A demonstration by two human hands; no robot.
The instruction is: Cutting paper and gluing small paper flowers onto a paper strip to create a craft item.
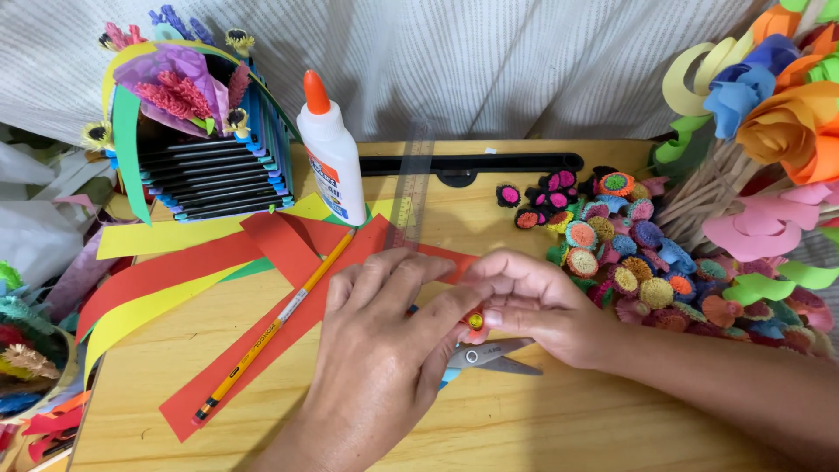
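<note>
Two hands meet over the middle of our wooden table [542, 428], fingertips pressed together. Our left hand [384, 341] is curled, its thumb and forefinger pinched on a small rolled coil of paper [474, 322], yellow at the centre with red around it. Our right hand [537, 301] closes on the same coil from the other side, fingers bent and touching the left fingertips. Just under our hands lie scissors [485, 356] with grey blades and a blue handle, partly covered by the left hand.

Behind our hands a white glue bottle [332, 157] stands upright with an orange cap and a label of orange and blue on its front. A clear ruler [409, 197] lies beside it. A yellow pencil [275, 323] rests slantwise across a long red paper strip [262, 345], with yellow strips [157, 238] further left. To the right sits a heap of finished paper coils [629, 253] in many colours, near a bunch of paper flowers [769, 122]. At the back left stands a striped blue and black holder [210, 175] with paper flowers on top.
</note>
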